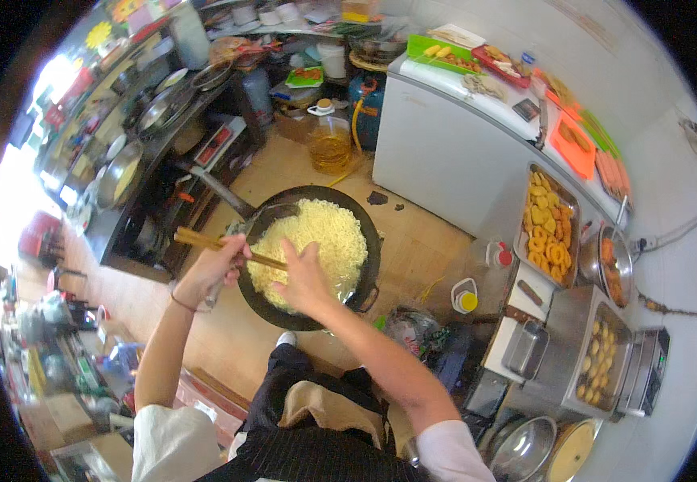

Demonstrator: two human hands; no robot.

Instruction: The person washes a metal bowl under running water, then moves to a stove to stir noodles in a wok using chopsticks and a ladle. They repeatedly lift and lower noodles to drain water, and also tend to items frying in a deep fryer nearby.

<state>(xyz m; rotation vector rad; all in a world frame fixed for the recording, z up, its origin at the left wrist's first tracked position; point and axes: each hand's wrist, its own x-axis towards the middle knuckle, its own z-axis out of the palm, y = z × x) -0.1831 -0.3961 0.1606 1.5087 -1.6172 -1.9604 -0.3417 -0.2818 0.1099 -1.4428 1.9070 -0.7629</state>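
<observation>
A large dark wok (374, 247) sits in front of me, filled with pale curly noodles (335, 235) in liquid. Its long handle (226, 193) points to the upper left. My left hand (223, 268) grips a pair of wooden chopsticks (195, 237) at the wok's left rim, their other end reaching over the noodles. Something greyish and translucent shows around this hand, too blurred to name. Above the noodles, beside the chopsticks' far end, my right hand (307, 278) has its fingers spread. Whether its fingertips touch the noodles is hard to tell.
A white chest freezer (439, 144) stands at the upper right, with food trays on top. An oil jug (329, 144) and a gas cylinder (366, 108) stand behind the wok. To the right are a tray of fried food (547, 223) and a fryer (595, 355). Left is a dark counter (144, 162).
</observation>
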